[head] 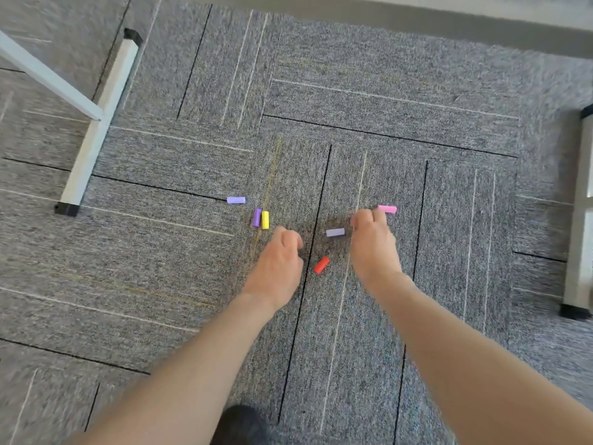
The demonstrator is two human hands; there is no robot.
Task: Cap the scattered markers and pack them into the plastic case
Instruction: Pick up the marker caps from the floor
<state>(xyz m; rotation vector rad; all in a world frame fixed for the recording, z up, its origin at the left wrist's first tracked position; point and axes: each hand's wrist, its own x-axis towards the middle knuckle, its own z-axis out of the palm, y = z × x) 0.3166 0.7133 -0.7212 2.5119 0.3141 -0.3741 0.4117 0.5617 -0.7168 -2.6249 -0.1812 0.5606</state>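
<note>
Several short marker caps lie scattered on the grey carpet: a lilac cap (236, 200), a purple cap (256, 217) beside a yellow cap (265, 220), a pale lilac cap (335, 232), a red cap (321, 264) and a pink cap (387, 209). My left hand (276, 268) hovers just right of the yellow cap with its fingers curled under, and nothing shows in it. My right hand (373, 244) reaches to the pink cap, its curled fingertips pinching the cap's left end. The red and pale lilac caps lie between my hands. No marker body or plastic case is in view.
A white table leg with a black-tipped foot bar (96, 130) stands at the left. Another white leg (579, 245) stands at the right edge. A dark shoe tip (242, 425) shows at the bottom. The picture is slightly blurred.
</note>
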